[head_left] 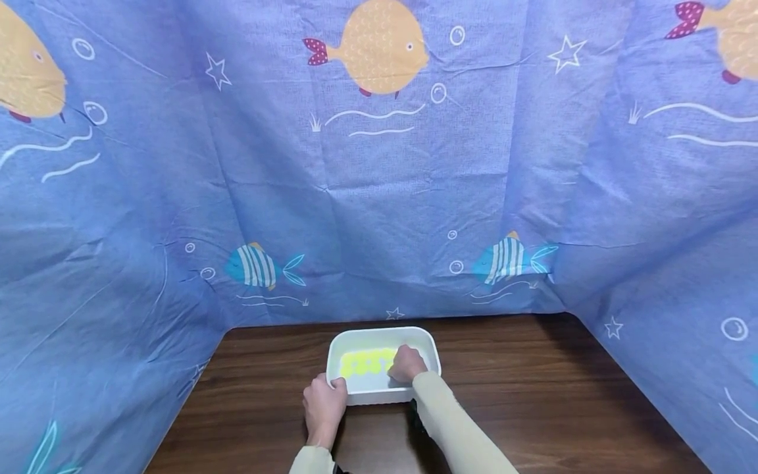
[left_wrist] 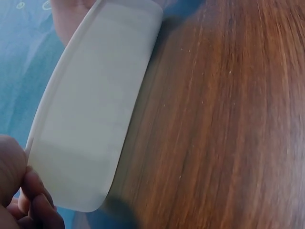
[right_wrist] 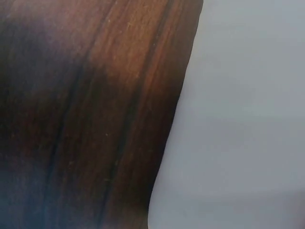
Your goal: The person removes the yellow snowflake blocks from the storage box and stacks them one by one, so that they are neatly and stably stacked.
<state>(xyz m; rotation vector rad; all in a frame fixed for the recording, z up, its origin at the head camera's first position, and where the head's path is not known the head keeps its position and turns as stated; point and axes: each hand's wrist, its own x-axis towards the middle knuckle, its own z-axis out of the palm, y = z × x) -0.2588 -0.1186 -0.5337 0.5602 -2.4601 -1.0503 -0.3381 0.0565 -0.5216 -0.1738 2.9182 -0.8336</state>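
A white rectangular tray (head_left: 379, 397) with raised walls stands on the table, and several small bright yellow pieces (head_left: 364, 362) lie together inside it. Their shape is washed out by glare. My left hand (head_left: 326, 401) grips the tray's near left corner; in the left wrist view its thumb and fingers (left_wrist: 35, 183) pinch the rim. My right hand (head_left: 407, 364) reaches into the tray, fingers bent downward at the right end of the yellow pieces. Whether it holds one is hidden. The right wrist view shows only the tray's outer wall (right_wrist: 238, 119) and wood.
The tray rests on a dark brown wooden table (head_left: 533, 395). A blue cloth (head_left: 414, 217) printed with fish hangs close behind the table and along both sides.
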